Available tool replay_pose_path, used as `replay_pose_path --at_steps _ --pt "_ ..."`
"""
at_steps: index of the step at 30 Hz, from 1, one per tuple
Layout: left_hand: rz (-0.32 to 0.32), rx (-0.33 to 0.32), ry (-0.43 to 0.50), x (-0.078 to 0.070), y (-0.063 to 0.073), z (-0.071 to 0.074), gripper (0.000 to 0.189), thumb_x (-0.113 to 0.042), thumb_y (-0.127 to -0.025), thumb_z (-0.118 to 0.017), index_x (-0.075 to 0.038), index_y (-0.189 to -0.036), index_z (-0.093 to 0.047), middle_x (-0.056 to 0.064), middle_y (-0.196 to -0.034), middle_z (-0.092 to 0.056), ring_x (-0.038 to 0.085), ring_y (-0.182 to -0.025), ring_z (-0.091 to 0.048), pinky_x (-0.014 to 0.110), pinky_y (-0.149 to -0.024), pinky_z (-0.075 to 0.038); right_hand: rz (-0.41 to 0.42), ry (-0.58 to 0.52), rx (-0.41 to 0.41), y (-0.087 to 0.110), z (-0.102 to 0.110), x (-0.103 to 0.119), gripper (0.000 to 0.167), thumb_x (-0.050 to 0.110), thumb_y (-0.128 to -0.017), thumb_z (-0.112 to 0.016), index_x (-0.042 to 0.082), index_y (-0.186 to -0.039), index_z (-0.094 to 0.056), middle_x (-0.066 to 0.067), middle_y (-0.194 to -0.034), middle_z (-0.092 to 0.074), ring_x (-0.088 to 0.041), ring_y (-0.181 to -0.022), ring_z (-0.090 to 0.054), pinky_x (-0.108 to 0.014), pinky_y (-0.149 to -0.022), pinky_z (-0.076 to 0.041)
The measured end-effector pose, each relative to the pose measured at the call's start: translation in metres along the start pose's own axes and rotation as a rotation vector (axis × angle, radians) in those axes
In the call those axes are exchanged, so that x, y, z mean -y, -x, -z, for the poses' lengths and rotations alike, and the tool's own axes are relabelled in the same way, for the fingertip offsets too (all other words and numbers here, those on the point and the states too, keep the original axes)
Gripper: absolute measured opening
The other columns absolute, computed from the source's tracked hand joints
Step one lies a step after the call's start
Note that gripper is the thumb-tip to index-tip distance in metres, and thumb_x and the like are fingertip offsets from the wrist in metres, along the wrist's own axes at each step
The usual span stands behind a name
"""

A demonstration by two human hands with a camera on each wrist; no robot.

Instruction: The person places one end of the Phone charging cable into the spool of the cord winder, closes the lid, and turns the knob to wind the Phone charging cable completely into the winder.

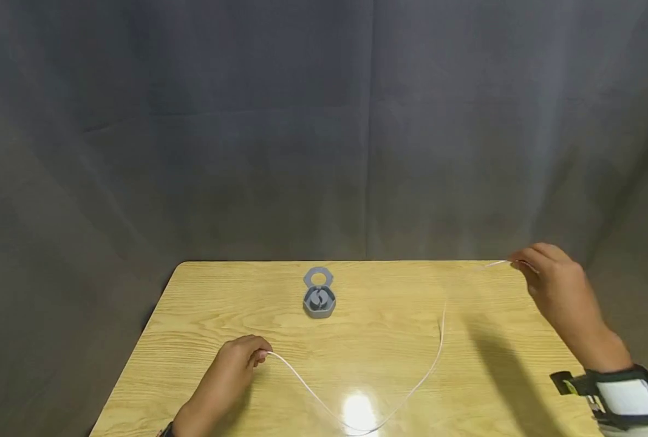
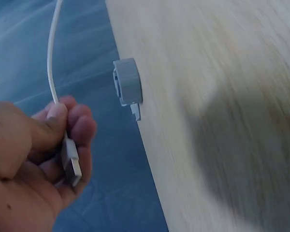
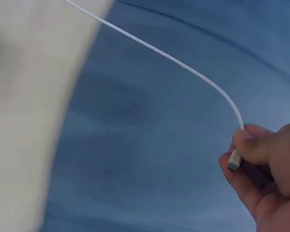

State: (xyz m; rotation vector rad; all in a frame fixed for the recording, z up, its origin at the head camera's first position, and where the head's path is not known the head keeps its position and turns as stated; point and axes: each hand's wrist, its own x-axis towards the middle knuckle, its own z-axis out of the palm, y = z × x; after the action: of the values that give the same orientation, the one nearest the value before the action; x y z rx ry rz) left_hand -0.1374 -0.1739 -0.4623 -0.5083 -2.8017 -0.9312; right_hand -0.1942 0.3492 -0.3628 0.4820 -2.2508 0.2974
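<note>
A thin white USB cable hangs in a long loop between my two hands. My left hand, low over the front left of the table, pinches it near one end; a flat USB plug sticks out below the thumb in the left wrist view. Raised at the far right, my right hand pinches the other end between thumb and fingers, with a small connector poking out beneath the thumb. Beyond the left hand stands a grey hexagonal case, its ring-shaped lid folded open behind it and a split round core inside.
The wooden table runs back to a dark grey curtain. A bright light reflection shows on the tabletop near the front. A strapped band encircles the right wrist.
</note>
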Motion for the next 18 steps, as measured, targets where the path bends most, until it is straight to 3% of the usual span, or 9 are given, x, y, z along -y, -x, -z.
replay_pose_path --at_steps 1,4,8,12,18 --pt "0.007 -0.017 -0.035 0.001 0.001 -0.002 0.012 0.002 -0.092 -0.070 -0.009 -0.093 -0.075 0.004 -0.092 -0.075 0.013 -0.081 -0.072 0.017 -0.071 -0.059 -0.015 -0.013 0.041 0.002 -0.018 -0.007 0.020 -0.017 -0.081 -0.076 -0.002 -0.094 -0.072 -0.016 -0.089 -0.068 -0.032 -0.082 -0.065 -0.027 -0.069 -0.052" --pt "0.031 -0.048 -0.102 0.005 0.004 -0.004 0.009 0.000 -0.091 -0.072 -0.009 -0.091 -0.075 0.003 -0.092 -0.075 0.013 -0.082 -0.072 0.018 -0.072 -0.059 -0.091 -0.038 0.181 0.012 -0.065 -0.027 0.019 -0.017 -0.081 -0.073 -0.003 -0.093 -0.071 -0.018 -0.086 -0.068 -0.036 -0.075 -0.067 -0.046 -0.058 -0.055" --pt "0.045 -0.066 -0.138 0.012 0.009 0.000 0.007 0.000 -0.090 -0.073 -0.007 -0.090 -0.075 0.003 -0.088 -0.075 0.012 -0.078 -0.070 0.016 -0.068 -0.057 -0.261 -0.057 0.417 0.025 -0.103 -0.046 0.015 -0.016 -0.088 -0.062 -0.008 -0.098 -0.070 -0.025 -0.088 -0.071 -0.041 -0.075 -0.069 -0.047 -0.053 -0.056" --pt "0.053 -0.076 -0.139 0.016 0.013 0.004 0.008 0.001 -0.089 -0.073 -0.006 -0.090 -0.076 0.005 -0.089 -0.076 0.016 -0.079 -0.073 0.019 -0.071 -0.060 -0.378 -0.020 0.581 0.036 -0.117 -0.061 0.018 -0.011 -0.091 -0.056 -0.009 -0.101 -0.070 -0.031 -0.096 -0.072 -0.044 -0.078 -0.070 -0.048 -0.053 -0.056" --pt "0.082 -0.061 -0.126 0.021 0.017 0.007 0.008 0.001 -0.089 -0.074 -0.007 -0.090 -0.076 0.005 -0.090 -0.076 0.018 -0.083 -0.074 0.021 -0.074 -0.061 -0.435 0.007 0.676 0.054 -0.127 -0.075 0.013 -0.007 -0.093 -0.057 -0.007 -0.095 -0.070 -0.029 -0.092 -0.071 -0.029 -0.067 -0.061 -0.043 -0.052 -0.051"
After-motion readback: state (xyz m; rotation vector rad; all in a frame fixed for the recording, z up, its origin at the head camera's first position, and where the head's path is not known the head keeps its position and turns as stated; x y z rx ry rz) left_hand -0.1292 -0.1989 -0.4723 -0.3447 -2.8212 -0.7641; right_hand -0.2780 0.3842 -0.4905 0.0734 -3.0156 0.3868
